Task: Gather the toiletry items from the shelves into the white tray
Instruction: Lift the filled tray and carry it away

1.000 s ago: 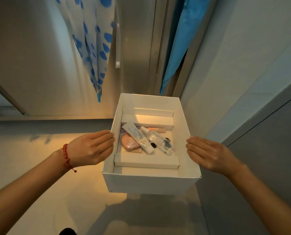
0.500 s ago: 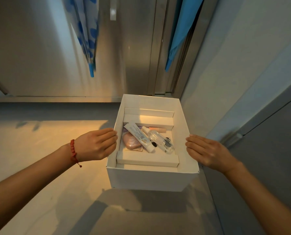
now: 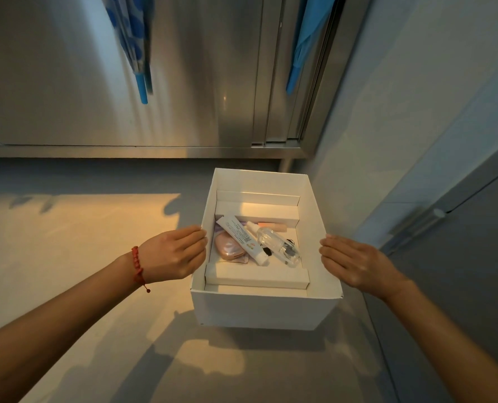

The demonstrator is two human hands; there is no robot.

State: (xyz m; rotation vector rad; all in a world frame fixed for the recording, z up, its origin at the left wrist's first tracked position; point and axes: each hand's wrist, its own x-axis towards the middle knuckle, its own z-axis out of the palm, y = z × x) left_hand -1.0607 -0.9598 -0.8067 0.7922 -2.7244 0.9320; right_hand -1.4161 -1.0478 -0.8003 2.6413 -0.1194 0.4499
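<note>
The white tray [image 3: 259, 311] hangs above the floor, casting a shadow below it. My left hand [image 3: 172, 255] presses flat against its left wall, and my right hand [image 3: 355, 264] presses against its right wall, fingers fairly straight. Inside, between white cardboard inserts, lie a white tube [image 3: 240, 237], a clear bottle [image 3: 276, 247], a pink oval case [image 3: 228, 248] and a small peach stick [image 3: 273, 226].
A steel door and its frame [image 3: 201, 82] stand ahead. A blue dotted umbrella [image 3: 138, 53] and a blue cloth [image 3: 308, 39] hang in front of it. A white wall and a grey door with a handle [image 3: 416, 225] are on the right.
The tray with both hands on its sides has come lower and away from the steel door. More floor shows, and the hanging umbrella and cloth have moved up the view.
</note>
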